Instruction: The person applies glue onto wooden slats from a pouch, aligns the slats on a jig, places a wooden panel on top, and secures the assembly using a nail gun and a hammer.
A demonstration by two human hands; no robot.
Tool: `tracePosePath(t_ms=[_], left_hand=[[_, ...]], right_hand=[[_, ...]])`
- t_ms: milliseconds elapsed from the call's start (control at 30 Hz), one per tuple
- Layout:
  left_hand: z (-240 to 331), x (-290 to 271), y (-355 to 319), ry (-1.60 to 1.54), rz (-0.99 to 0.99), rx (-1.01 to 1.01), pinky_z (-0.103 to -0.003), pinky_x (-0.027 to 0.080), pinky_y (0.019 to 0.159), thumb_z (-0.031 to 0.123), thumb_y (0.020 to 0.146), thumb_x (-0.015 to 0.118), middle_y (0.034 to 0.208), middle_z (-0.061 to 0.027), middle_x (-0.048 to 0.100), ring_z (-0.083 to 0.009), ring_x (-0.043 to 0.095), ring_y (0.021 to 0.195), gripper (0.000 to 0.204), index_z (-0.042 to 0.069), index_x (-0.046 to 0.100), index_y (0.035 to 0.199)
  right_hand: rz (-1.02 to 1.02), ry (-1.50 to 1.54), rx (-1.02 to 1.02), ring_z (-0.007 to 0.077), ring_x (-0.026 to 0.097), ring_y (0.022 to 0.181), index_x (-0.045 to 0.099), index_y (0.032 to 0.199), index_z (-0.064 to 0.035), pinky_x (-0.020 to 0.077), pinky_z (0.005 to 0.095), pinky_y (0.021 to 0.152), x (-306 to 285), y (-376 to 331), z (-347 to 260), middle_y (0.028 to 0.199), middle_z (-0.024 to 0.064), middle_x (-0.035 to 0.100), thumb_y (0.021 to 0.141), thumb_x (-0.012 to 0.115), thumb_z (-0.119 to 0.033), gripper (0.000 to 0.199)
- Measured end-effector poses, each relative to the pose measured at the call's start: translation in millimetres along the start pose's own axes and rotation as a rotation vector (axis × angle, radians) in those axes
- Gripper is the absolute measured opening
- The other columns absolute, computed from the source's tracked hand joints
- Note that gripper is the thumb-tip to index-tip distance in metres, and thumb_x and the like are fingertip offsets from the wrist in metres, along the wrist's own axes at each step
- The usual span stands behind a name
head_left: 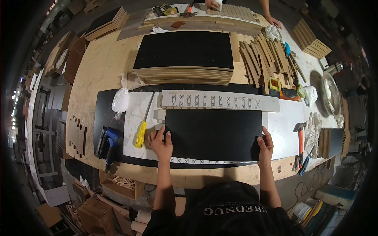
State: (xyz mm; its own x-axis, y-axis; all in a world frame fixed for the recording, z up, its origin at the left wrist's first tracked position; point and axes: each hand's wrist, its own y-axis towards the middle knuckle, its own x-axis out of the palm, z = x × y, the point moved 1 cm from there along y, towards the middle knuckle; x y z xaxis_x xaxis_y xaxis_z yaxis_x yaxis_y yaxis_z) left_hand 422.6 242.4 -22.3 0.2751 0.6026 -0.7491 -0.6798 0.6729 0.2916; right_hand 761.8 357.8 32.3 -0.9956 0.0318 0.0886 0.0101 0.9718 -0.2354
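A black rectangular panel (214, 133) lies flat on a white board (283, 126) in front of me. My left hand (161, 143) grips the panel's near left corner, fingers on top. My right hand (265, 146) holds its near right corner the same way. Beyond the panel lies a long pale strip (220, 100) marked with a row of pencilled crosses. Another marked strip shows just under the panel's near edge.
A yellow-handled screwdriver (141, 131), a white glue bag (120, 100) and a blue staple gun (106, 141) lie left. An orange-handled hammer (300, 137) and rags lie right. A stack of boards topped by a black panel (185, 53) and loose wooden slats (267, 59) sit beyond. Another person's hand (273, 19) rests far off.
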Motion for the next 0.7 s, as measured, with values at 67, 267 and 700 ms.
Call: tracePosePath(t_ms=[67, 267, 700], left_hand=[[1, 2, 0, 0.009, 0.008, 0.001, -0.046, 0.039, 0.083, 0.021, 0.080, 0.064, 0.093, -0.0100, 0.056, -0.0334, 0.050, 0.090, 0.028, 0.009, 0.066, 0.105], [3, 7, 4, 0.058, 0.023, 0.071, -0.044, 0.038, 0.082, 0.016, 0.081, 0.062, 0.095, -0.0090, 0.056, -0.0321, 0.051, 0.092, 0.026, 0.009, 0.066, 0.105], [-7, 11, 7, 0.103, -0.033, 0.174, -0.043, 0.043, 0.083, 0.012, 0.088, 0.054, 0.102, -0.0155, 0.063, -0.0344, 0.058, 0.093, 0.027, 0.004, 0.062, 0.113]], right_hand=[[0.015, 0.000, 0.005, 0.0048, 0.047, 0.084, 0.052, 0.127, -0.0042, 0.0390, 0.0182, 0.081, 1, 1, 2, 0.093, -0.0022, 0.052, 0.085, 0.061, -0.003, 0.042], [0.117, -0.219, -0.134, 0.0063, 0.050, 0.082, 0.060, 0.119, -0.0050, 0.0403, 0.0191, 0.074, -8, 15, 22, 0.097, -0.0006, 0.056, 0.084, 0.062, -0.006, 0.034], [0.033, -0.397, -0.202, 0.0150, 0.055, 0.085, 0.063, 0.113, -0.0032, 0.0448, 0.0247, 0.078, -18, 25, 45, 0.093, 0.0072, 0.053, 0.080, 0.063, 0.001, 0.033]])
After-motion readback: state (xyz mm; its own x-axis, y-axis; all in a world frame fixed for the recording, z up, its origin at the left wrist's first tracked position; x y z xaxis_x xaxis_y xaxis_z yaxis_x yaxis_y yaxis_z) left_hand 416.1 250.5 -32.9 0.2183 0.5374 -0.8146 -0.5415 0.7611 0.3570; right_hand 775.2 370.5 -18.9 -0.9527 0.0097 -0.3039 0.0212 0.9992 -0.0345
